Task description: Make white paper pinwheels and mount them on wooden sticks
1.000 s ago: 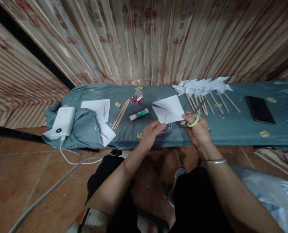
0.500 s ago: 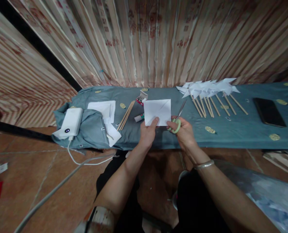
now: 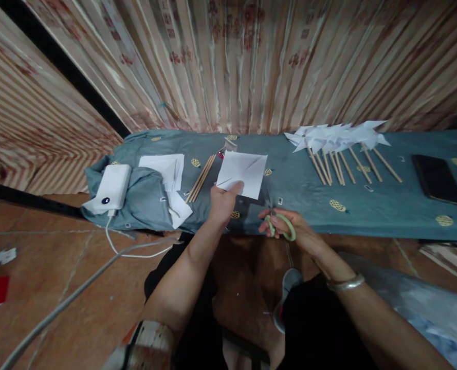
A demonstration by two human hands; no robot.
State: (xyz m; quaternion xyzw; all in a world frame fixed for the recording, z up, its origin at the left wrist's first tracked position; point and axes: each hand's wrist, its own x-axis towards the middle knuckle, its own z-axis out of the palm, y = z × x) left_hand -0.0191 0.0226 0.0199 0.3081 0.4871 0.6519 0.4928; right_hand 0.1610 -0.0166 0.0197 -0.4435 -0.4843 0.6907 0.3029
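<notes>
A square of white paper (image 3: 242, 172) is pinched at its lower left edge by my left hand (image 3: 224, 203), thumb on top. Slits or creases run in from its corners toward the middle. Lower and to the right, my right hand (image 3: 288, 226) grips a pair of scissors (image 3: 288, 227) with pale green handles, fingers around the loops and blades pointing up and away. The scissors are apart from the paper. Just behind the paper, a small opened box (image 3: 230, 145) and a red item (image 3: 221, 153) are partly covered by it.
Paper pinwheels (image 3: 338, 139) on wooden sticks lie at the back right, left of a dark phone (image 3: 438, 179). Several loose sticks (image 3: 201, 179) and white paper sheets (image 3: 176, 169) lie on the left. A white power bank (image 3: 113, 190) with a cable (image 3: 112, 241) sits at the left end.
My right hand has let go of the paper's edge and moved down with the scissors. The paper has turned and shifted slightly left in my left hand, covering the glue-stick-like tube.
</notes>
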